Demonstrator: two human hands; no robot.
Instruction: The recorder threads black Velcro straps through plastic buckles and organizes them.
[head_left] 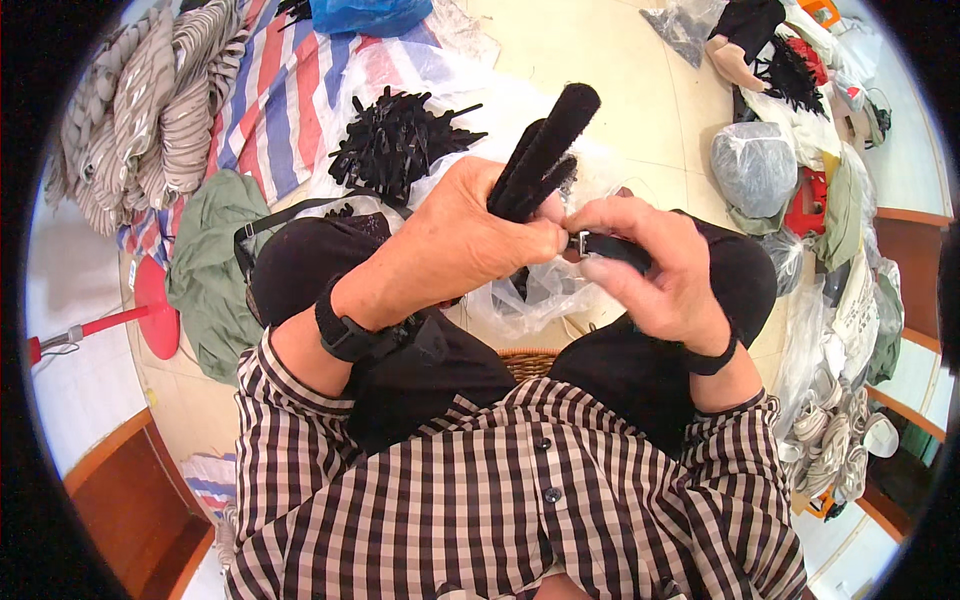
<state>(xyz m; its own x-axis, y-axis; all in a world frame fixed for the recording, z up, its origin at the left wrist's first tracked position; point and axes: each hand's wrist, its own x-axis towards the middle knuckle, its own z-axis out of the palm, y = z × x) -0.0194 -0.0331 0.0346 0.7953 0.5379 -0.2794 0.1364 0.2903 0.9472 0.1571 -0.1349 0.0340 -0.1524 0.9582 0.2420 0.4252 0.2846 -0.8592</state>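
Note:
In front of my lap, my left hand (465,228) is closed round a black fuzzy strap (552,140) that looks like hook-and-loop tape. The strap is folded, and its ends stick up past the fingers. Thumb and fingers of my right hand (665,262) pinch a smooth black band (618,250) that ends in a small metal buckle (581,242). At the buckle both hands' fingertips meet. Whether the fuzzy strap and the band are one piece is hidden by the left fingers. A heap of black straps (400,145) lies on clear plastic beyond my left knee.
Bundles of grey cord (150,100) lie at far left on a striped sheet (270,100). Green cloth (215,270) and a red round base (155,305) are on the left. To the right are bagged goods (755,165) and grey coils (830,440). A wicker edge (528,363) shows between my legs.

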